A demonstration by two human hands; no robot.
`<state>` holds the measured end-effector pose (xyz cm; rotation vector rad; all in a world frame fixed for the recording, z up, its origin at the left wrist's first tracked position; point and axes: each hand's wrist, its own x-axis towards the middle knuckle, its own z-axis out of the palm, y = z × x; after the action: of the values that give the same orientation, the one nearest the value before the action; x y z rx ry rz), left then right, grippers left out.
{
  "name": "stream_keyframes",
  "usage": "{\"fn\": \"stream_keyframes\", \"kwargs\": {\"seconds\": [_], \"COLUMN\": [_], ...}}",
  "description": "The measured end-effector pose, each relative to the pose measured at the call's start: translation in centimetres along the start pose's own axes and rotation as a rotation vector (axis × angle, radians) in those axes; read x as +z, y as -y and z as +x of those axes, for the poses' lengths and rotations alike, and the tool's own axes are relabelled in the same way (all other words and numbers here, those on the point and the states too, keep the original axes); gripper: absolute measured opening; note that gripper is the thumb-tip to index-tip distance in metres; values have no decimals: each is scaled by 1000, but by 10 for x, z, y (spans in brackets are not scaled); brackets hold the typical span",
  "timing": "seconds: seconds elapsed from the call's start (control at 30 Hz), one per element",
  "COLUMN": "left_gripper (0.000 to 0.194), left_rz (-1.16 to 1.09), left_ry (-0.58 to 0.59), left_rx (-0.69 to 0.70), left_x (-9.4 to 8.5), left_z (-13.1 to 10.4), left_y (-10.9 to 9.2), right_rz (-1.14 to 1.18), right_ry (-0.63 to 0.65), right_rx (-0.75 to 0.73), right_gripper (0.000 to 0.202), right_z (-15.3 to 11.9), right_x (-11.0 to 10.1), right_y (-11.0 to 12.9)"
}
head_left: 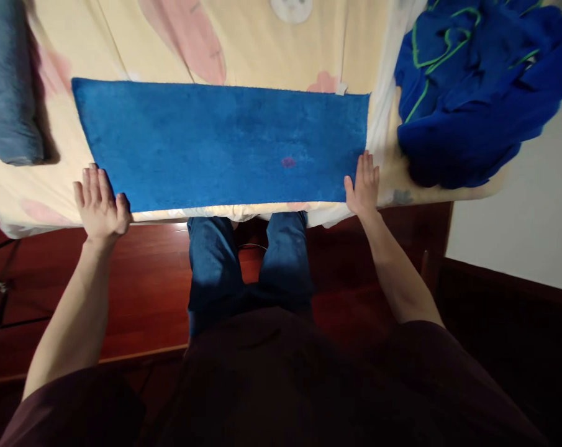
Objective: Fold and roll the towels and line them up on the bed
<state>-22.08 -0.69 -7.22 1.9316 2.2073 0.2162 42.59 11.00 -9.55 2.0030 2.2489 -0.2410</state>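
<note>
A blue towel (215,146) lies flat as a wide rectangle near the front edge of the bed, with a small purple spot right of its middle and a white tag at its far edge. My left hand (99,202) rests palm down at the towel's near left corner, fingers spread, thumb by the corner. At the near right corner, my right hand (364,184) lies flat with its fingers stretched out, touching the towel's right side. Neither hand grips anything.
A cream patterned sheet (262,43) covers the bed. Rolled grey-blue cloth (8,87) lies at the far left. Crumpled blue cloth with green trim (476,93) is heaped at the right. Black metal legs (2,301) stand on the red floor at left.
</note>
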Motion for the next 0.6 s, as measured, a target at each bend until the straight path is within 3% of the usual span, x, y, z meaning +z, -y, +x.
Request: {"fn": "stream_keyframes", "kwargs": {"seconds": [0.2,0.33,0.4,0.5,0.6], "left_gripper": [94,102,93,75,47], "left_rz": [-78,-144,-159,-320,-608], "left_ry": [-18,-73,-142,-206,-83], "left_rx": [19,-35,-55,-63,-149], "left_x": [-2,-16,-15,6,38], "left_z": [0,-9,-37,-114,-194], "left_y": [5,-7,-31,-88,-142], "right_rz": [0,93,188,387,549], "right_ry": [-15,-114,-202,-254,-64], "right_rx": [-7,48,56,-2,-49], "right_gripper": [70,69,69,62,53], "right_z": [2,-15,-51,-136,-213], "right_x": [-12,-20,-11,22,57], "right_y": [5,32,61,118,164]}}
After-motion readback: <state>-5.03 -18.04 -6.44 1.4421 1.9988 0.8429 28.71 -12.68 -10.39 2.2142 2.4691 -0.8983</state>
